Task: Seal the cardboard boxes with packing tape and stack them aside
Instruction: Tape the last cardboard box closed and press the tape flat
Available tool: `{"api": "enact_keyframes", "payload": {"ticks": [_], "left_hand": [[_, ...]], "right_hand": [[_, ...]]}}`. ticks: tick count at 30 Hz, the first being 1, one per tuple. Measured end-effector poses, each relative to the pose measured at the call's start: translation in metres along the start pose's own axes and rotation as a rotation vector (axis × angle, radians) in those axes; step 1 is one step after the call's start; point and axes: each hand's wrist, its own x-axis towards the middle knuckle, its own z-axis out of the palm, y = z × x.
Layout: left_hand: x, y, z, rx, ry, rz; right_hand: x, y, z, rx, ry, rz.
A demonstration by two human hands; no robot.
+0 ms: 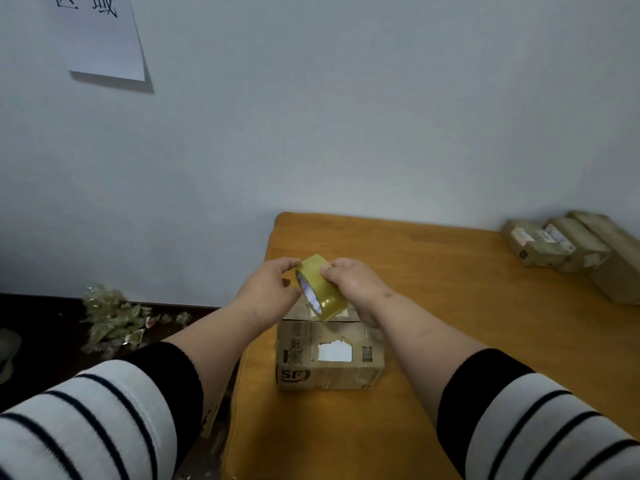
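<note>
A small cardboard box (pixel 329 355) printed with "SF" stands on the wooden table (pixel 450 306), its near side showing a torn white label. Just above the box's top I hold a roll of yellowish packing tape (pixel 320 289) tilted on edge. My right hand (pixel 353 285) grips the roll from the right, fingers curled over its rim. My left hand (pixel 270 289) is at the roll's left side, its thumb and fingertips at the rim. The box's top is mostly hidden behind the roll and my hands.
Three cardboard boxes (pixel 571 251) lie side by side at the table's far right against the wall. Crumpled used tape and scraps (pixel 114 317) litter the dark floor on the left. A paper sheet (pixel 104 39) hangs on the wall.
</note>
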Motion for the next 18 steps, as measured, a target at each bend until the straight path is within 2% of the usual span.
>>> {"api": "enact_keyframes", "payload": {"ticks": [6,11,18], "left_hand": [[0.001,0.018,0.022,0.004,0.006,0.020],[0.003,0.037,0.049,0.084,0.018,0.031],[-0.001,0.059,0.073,0.308,0.045,0.043]], "right_hand": [[-0.002,0.008,-0.027,0.050,-0.021,0.004],[-0.006,0.021,-0.050,-0.030,-0.054,-0.032],[-0.007,0.036,-0.073,-0.138,-0.079,-0.053]]}}
